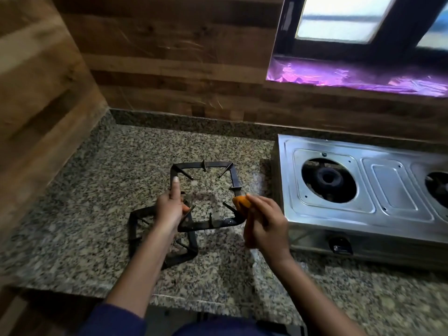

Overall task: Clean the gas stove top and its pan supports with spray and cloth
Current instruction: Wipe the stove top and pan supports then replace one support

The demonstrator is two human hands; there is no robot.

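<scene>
1. Count the pan supports: there are two, both black square frames with inward prongs, and both are off the stove on the granite countertop (84,190).
2. Find the first pan support (132,234) lying flat near the front edge of the countertop, left of centre.
3. Note your left hand (169,209). It grasps the left bar of the second pan support (235,178), with the index finger straight along the bar and the thumb curled under it.
4. The second pan support sits further back, towards the centre of the countertop. Its near left corner crosses over the far right corner of the first; you cannot tell whether the two touch.
5. Count one orange cloth (240,202), bunched and pressed on the right bar of the second pan support.
6. Your right hand (264,226) clutches that cloth with curled fingers and covers the frame's near right corner.
7. Find the one steel stove (397,190) at the right edge of the countertop, just beside your right hand. Two burner openings show, one whole (327,179) and one cut off by the frame (438,187).
8. One knob (340,246) shows on the stove's front face.
9. Wood-pattern walls (36,93) close the left and back edges. A window (339,18) with a purple sheet (351,76) on its sill stands above the stove.
</scene>
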